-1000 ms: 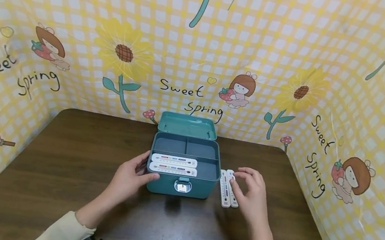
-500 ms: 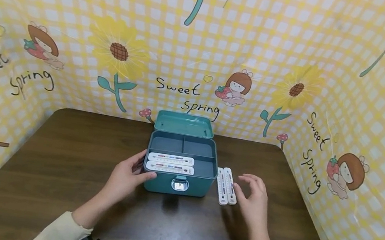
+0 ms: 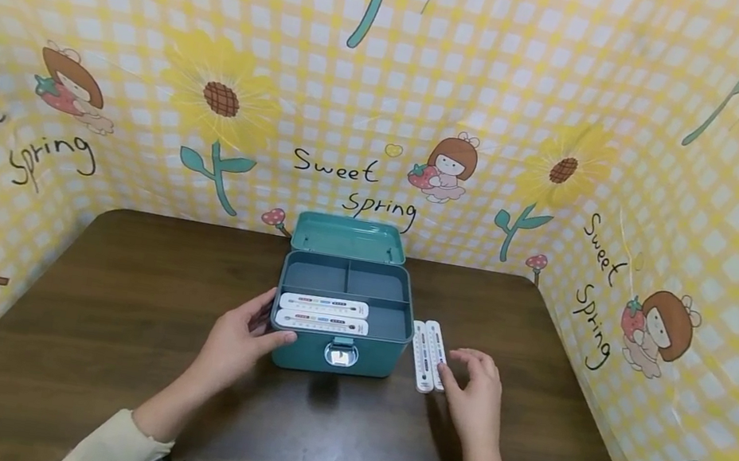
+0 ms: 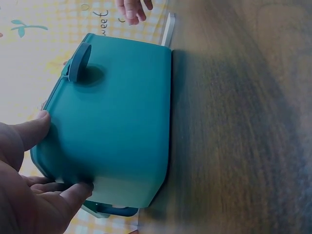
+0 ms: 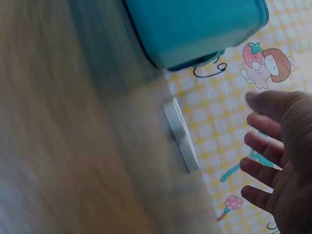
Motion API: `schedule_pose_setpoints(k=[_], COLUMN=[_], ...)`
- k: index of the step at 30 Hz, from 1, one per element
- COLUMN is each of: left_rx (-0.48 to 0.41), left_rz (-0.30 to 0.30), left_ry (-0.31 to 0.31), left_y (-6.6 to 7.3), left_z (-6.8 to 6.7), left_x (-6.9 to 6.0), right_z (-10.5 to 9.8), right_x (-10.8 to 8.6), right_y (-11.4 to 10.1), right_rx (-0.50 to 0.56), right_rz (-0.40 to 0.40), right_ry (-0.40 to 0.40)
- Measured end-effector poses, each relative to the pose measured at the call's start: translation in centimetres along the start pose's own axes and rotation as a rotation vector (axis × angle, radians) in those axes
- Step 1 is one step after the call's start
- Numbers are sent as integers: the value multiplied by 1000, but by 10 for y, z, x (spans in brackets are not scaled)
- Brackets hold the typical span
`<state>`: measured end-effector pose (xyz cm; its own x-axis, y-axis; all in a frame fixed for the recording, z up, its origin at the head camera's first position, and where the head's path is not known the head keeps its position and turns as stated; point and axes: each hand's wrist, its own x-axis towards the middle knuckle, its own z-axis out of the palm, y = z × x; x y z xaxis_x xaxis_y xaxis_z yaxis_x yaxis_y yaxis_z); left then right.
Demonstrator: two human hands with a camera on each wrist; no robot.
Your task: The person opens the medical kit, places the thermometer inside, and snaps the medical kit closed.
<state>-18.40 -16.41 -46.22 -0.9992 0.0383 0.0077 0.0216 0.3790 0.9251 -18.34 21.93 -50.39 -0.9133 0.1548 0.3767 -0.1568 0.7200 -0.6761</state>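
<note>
In the head view, my left hand (image 3: 238, 340) grips the left front corner of a teal storage box (image 3: 299, 354), thumb on the front and fingers along the side. Two white thermometers, an upper one (image 3: 324, 306) and a lower one (image 3: 322, 323), lie side by side in its front compartment. Another pair, a left thermometer (image 3: 422, 358) and a right thermometer (image 3: 434, 354), lies on the table just right of the box. Beside them hovers my right hand (image 3: 477, 397), its fingers loosely spread and holding nothing in the right wrist view.
The box's lid (image 3: 349, 239) is flipped open toward the back. A silver latch (image 3: 341, 355) sits on its front. Behind the brown wooden table (image 3: 150, 284) hangs a yellow checked cloth (image 3: 361, 100), which also runs along both sides.
My right hand has drawn back from over the thermometers on the table and now sits lower, near their front ends. The left hand keeps its hold on the box. The head view has shifted slightly.
</note>
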Motion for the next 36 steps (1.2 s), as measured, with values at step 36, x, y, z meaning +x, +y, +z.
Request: schedule_pose_setpoints(k=[36], left_rx=[14], left_rz=[3], left_ry=[-8], left_y=[2], left_z=[-2], left_x=[-3], right_z=[12], right_x=[-7], right_y=[27], right_rx=[-201], right_rz=[152], right_ry=[-184])
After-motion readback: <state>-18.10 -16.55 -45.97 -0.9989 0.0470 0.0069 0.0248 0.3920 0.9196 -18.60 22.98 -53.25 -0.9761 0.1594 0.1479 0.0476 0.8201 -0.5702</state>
